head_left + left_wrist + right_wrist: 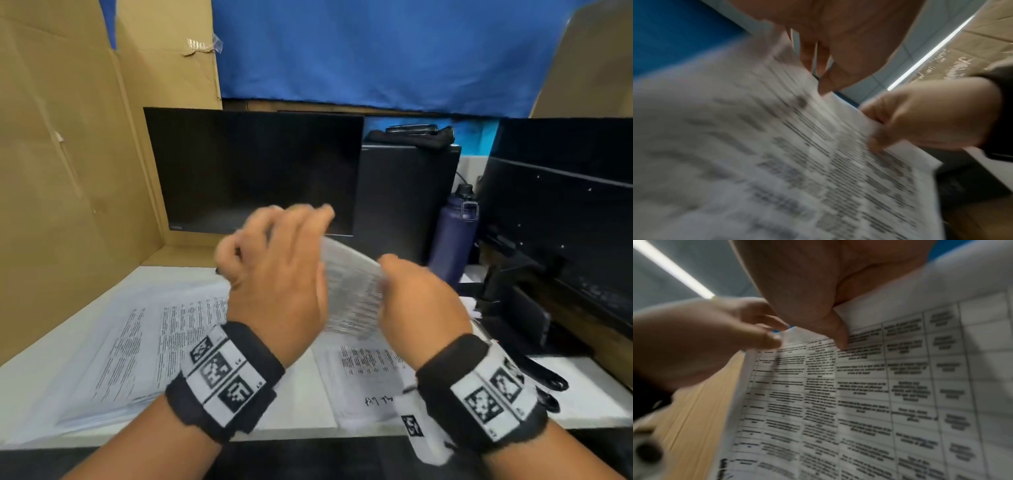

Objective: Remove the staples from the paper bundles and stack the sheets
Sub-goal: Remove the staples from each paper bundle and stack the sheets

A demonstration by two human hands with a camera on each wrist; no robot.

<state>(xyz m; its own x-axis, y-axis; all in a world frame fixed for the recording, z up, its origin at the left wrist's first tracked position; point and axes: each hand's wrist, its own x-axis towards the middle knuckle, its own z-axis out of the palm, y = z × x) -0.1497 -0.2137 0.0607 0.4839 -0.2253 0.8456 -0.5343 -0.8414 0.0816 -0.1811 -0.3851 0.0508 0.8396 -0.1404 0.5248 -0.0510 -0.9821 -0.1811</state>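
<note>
Both hands, left hand point(274, 274) and right hand point(421, 305), pinch raised paper bundle point(352, 291)

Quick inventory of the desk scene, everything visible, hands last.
held sheets: printed white, count unclear, raised between both hands
paper stack: one, white, desk left
loose sheets: white, desk centre, under the hands
monitor: one, black, behind
bottle: one, dark blue, right
cardboard: brown, left wall
cloth: blue, backdrop
left hand: pinches sheet's top edge
right hand: grips sheet's right edge
</note>
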